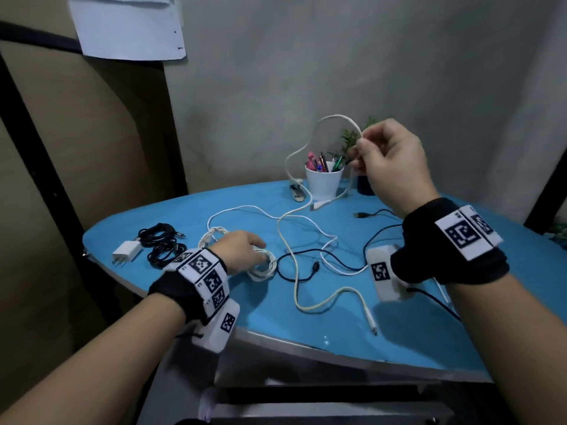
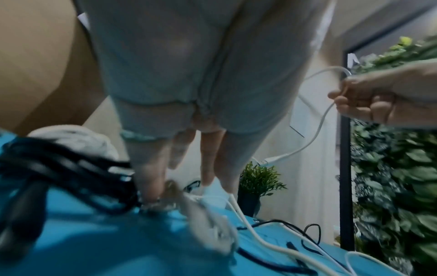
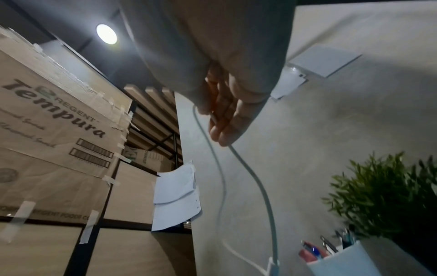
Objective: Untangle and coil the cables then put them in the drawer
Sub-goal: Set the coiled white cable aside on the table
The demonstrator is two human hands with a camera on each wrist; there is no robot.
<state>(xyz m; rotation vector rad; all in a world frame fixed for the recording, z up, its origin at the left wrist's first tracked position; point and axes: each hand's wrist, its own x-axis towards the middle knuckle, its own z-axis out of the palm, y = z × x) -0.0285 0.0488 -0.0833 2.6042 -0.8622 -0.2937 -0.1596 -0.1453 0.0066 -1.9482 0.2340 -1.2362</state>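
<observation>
Your left hand [image 1: 242, 251] presses straightish fingers on the coiled white cable [image 1: 260, 266] on the blue bench [image 1: 306, 332]; your right hand [image 1: 389, 161] pinches a white cable [image 1: 306, 145] held aloft (black cables [image 1: 162, 243] lie left).

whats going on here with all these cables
A person is sorting cables on a blue table. The right hand pinches a white cable and holds a loop of it up above the table. The left hand rests on a small white coil. A black coil lies beside a white charger, while other black and white cables lie loose across the table.
</observation>
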